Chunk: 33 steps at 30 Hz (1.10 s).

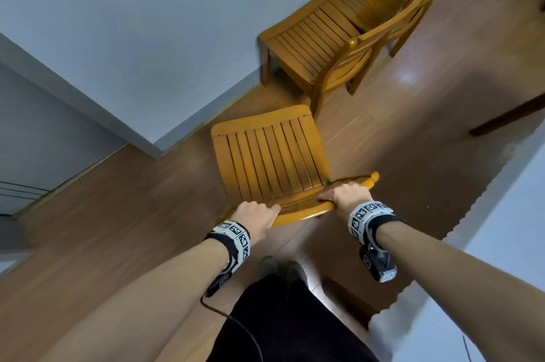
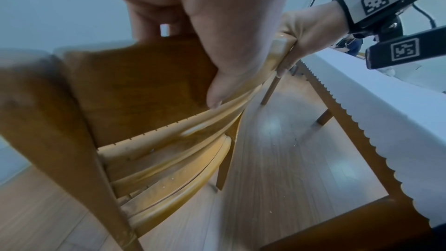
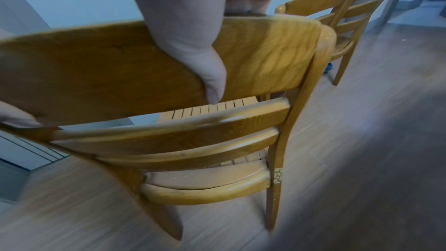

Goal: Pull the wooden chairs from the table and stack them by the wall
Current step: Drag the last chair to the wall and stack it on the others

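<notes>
Both hands grip the top rail of a wooden chair [image 1: 267,155]: left hand [image 1: 256,215] and right hand [image 1: 349,195] have fingers curled over it, thumbs behind. The chair stands on the floor [image 1: 118,214] near the wall [image 1: 147,37], just short of two more chairs [image 1: 330,37] beside that wall

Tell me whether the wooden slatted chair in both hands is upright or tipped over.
Upright. The yellow-brown wooden slatted chair shows its seat facing up, legs pointing down to the floor; left hand and right hand grip its top rail.
</notes>
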Tool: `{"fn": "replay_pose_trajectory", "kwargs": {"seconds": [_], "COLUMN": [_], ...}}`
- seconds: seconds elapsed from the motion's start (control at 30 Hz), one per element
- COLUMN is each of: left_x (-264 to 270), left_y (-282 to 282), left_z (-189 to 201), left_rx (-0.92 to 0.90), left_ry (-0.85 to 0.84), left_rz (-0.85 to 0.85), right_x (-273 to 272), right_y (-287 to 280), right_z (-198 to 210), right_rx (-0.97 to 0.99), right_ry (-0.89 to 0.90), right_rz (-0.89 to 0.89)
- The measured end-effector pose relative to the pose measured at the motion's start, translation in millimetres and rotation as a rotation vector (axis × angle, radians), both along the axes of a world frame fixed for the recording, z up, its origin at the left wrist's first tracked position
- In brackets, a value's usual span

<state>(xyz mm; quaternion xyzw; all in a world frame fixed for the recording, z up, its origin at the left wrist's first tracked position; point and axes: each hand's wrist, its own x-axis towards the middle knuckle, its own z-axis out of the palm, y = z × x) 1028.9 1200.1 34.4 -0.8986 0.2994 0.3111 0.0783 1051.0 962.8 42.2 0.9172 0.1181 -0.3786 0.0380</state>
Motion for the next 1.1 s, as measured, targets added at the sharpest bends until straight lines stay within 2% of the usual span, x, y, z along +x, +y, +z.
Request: {"fn": "replay_pose_trajectory", "kwargs": {"seconds": [0.17,0.37,0.8,1.1], "left_x": [28,77,210,272], "left_y": [11,9,6,-15], "left_z": [3,7,12,19], "left_rx": [0.013,-0.007,-0.063,-0.011], "left_ry": [-0.018,-0.042,-0.081,-0.076], "left_rz": [0.084,0.196,0.183,0.259], "right_x": [30,91,241,328], "right_y": [8,5,3,-9], "right_z": [-4,0,11,16], "right_rx": [0.039,0.098,0.076,0.110], "right_ry": [-0.038,-0.080,-0.130,-0.157], "right_rz": [-0.002,-0.009,0.049,0.217]}}
